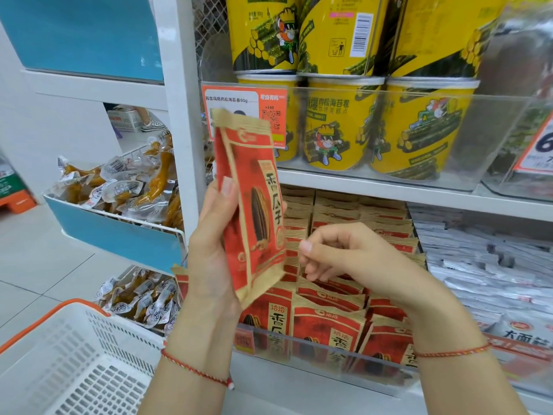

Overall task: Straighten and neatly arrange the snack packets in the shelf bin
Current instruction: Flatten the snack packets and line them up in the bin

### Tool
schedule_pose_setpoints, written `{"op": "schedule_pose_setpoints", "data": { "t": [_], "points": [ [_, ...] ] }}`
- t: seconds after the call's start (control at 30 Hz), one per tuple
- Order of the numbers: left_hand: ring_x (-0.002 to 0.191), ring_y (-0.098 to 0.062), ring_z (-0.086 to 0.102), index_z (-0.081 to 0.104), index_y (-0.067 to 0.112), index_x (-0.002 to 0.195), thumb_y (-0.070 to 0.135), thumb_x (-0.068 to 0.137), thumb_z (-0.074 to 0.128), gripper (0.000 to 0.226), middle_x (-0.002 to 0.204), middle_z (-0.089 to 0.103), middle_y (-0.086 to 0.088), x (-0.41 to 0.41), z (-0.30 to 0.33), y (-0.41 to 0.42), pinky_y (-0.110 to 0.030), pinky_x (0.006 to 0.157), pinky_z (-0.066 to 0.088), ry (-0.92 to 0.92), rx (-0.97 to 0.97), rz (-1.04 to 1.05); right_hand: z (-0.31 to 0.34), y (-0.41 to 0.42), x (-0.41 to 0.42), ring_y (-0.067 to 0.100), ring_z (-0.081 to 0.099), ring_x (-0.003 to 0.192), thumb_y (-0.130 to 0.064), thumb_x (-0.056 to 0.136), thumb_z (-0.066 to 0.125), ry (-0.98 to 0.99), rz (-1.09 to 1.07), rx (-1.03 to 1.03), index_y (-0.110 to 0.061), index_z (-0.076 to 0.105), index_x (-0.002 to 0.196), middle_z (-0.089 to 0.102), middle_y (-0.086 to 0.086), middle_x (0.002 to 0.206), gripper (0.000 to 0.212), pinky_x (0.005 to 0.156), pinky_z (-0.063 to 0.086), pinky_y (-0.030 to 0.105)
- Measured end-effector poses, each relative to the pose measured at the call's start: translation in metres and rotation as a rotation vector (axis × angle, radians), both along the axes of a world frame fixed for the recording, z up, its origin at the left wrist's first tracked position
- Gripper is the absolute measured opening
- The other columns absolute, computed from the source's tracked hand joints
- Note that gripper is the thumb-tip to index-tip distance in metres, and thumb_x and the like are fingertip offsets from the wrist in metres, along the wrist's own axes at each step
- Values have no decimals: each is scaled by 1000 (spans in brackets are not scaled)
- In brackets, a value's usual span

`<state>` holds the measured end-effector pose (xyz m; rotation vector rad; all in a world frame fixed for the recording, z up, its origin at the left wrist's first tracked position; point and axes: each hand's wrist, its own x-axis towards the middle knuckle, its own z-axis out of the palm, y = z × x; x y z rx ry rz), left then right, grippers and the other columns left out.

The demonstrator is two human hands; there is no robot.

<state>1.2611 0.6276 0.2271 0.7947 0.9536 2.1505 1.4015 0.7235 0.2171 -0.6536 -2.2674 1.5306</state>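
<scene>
My left hand (209, 244) grips a red and tan sunflower-seed packet (254, 205), held upright above the shelf bin. More than one packet seems stacked in that grip; another corner shows behind the palm. My right hand (344, 253) hovers just right of the packet with loosely curled fingers, holding nothing. Below both hands, the clear plastic bin (329, 351) holds several rows of the same red packets (326, 324), some standing, some leaning.
Yellow seaweed-roll tubs (335, 124) fill the shelf above, behind a clear guard. White packets (484, 265) lie in the neighbouring bin at right. Wire racks of vacuum-packed snacks (128, 190) stand at left. A white shopping basket with an orange handle (74, 363) sits at lower left.
</scene>
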Motion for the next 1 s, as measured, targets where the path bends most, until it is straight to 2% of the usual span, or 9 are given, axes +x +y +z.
{"op": "schedule_pose_setpoints", "data": {
  "t": [0.07, 0.1, 0.2, 0.27, 0.47, 0.67, 0.8, 0.83, 1.0],
  "points": [
    [69, -10, 69, 54, 4, 99, 31, 87, 69, 33, 73, 71, 0, 1, -4, 5, -19, 67, 54, 69, -22, 14, 1, -2, -2, 12, 68, 68, -29, 91, 59, 68, -85, 50, -13, 67, 75, 68, -1, 66, 24, 69, 56, 28],
    [63, -8, 66, 52, 10, 91, 24, 88, 68, 22, 72, 70, 0, 4, -7, 5, -18, 61, 52, 98, -47, 23, 3, -3, -3, 13, 68, 66, -32, 89, 60, 140, -160, 89, -15, 67, 73, 68, -1, 65, 25, 68, 56, 29],
    [82, -20, 63, 58, 21, 84, 35, 65, 82, 34, 112, 61, -11, 13, -13, 2, -43, 81, 51, 221, -43, 6, 13, -8, -4, 11, 67, 62, -48, 81, 61, 398, -361, 129, -18, 67, 73, 67, -4, 64, 31, 61, 54, 26],
    [94, -20, 63, 59, 26, 79, 36, 65, 79, 26, 126, 59, -7, 15, -15, 0, -54, 93, 46, 320, -52, 38, 20, -12, -3, 10, 66, 61, -49, 81, 63, 516, -376, 91, -18, 67, 74, 67, -5, 64, 33, 60, 54, 25],
    [118, -22, 60, 59, 37, 74, 40, 66, 77, 20, 133, 58, 7, 22, -15, 4, -51, 104, 45, 454, -67, 76, 25, -20, -4, 7, 63, 60, -37, 79, 68, 642, -331, 106, -12, 64, 78, 66, -4, 66, 26, 60, 54, 21],
    [119, -22, 59, 58, 39, 74, 43, 67, 75, 19, 132, 56, 9, 23, -15, 4, -53, 103, 45, 528, -80, 106, 28, -23, -3, 4, 61, 59, -35, 79, 63, 652, -324, 144, -13, 60, 76, 64, -6, 64, 22, 58, 52, 19],
    [125, -18, 54, 55, 45, 75, 49, 64, 76, 24, 132, 52, 17, 25, -15, 3, -48, 102, 46, 668, -121, 176, 26, -23, -2, 38, 56, 66, -47, 86, 62, 631, -396, 213, 1, 52, 70, 59, 23, 72, 51, 59, 48, 45],
    [125, -17, 54, 55, 45, 76, 50, 63, 76, 25, 132, 51, 19, 25, -16, 4, -48, 101, 47, 689, -131, 179, 26, -22, -2, 39, 52, 64, -45, 88, 60, 630, -410, 206, 4, 49, 70, 56, 25, 71, 53, 59, 46, 46],
    [125, -12, 52, 54, 43, 81, 51, 63, 77, 30, 133, 47, 24, 22, -19, 3, -39, 97, 49, 758, -171, 157, 26, -19, -2, 28, 47, 61, -31, 92, 49, 602, -457, 178, -15, 40, 58, 48, 5, 62, 38, 56, 42, 42]
  ]
}}
